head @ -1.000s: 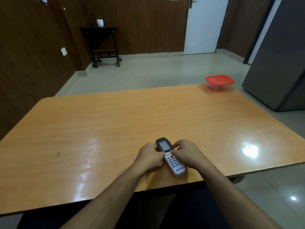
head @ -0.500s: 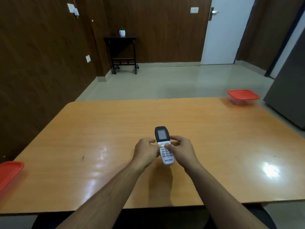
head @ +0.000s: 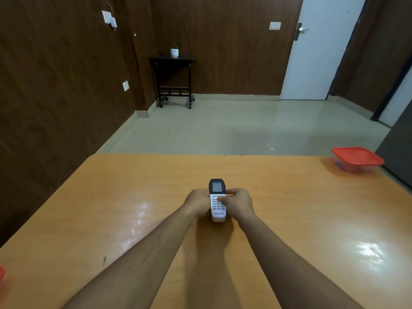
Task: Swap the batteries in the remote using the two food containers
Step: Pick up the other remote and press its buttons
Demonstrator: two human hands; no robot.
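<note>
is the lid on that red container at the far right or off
On. The red lid sits flat over the clear container at the table's far right corner.

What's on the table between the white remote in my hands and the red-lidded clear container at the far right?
Nothing: in the head view, only bare orange wooden tabletop lies between the white remote and the red-lidded container.

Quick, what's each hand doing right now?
Left hand: closed, holding the Voltas remote on its left side.
Right hand: closed, holding the same remote, thumb on its buttons.
</note>
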